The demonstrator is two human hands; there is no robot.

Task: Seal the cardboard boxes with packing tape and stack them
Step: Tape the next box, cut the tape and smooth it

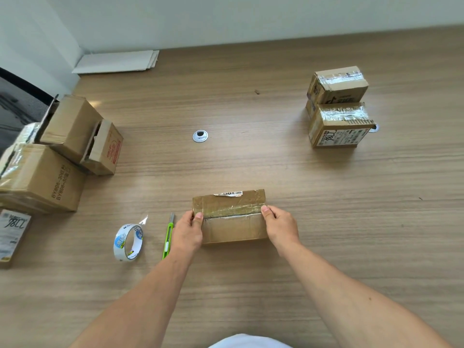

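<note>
The left hand (187, 229) and right hand (280, 226) grip opposite ends of the flat brown cardboard box (232, 229), thumbs pressing clear tape (233, 212) onto its seam, seemingly to bond it.

Cardboard boxes: 7 countable.
- 1 taped box (231, 217), gripped between the fingers of left hand (187, 232) and right hand (281, 227).
- 2 stacked far beyond the right fingers: upper box (337, 84) on lower box (336, 136).
- 4 clustered well out past the left fingers: BY808-30 box (50, 177), open tilted box (72, 124), red-print box (108, 149), labelled box (12, 234).

Tape roll (128, 242): 1, near the left fingers.
Utility knife (167, 237): 1, just beside them.
Cable grommets: 2. Centre grommet (200, 136); second grommet (374, 128) half hidden behind lower box.
Hands: 2.
White flat sheets (118, 61): count unreadable.
</note>
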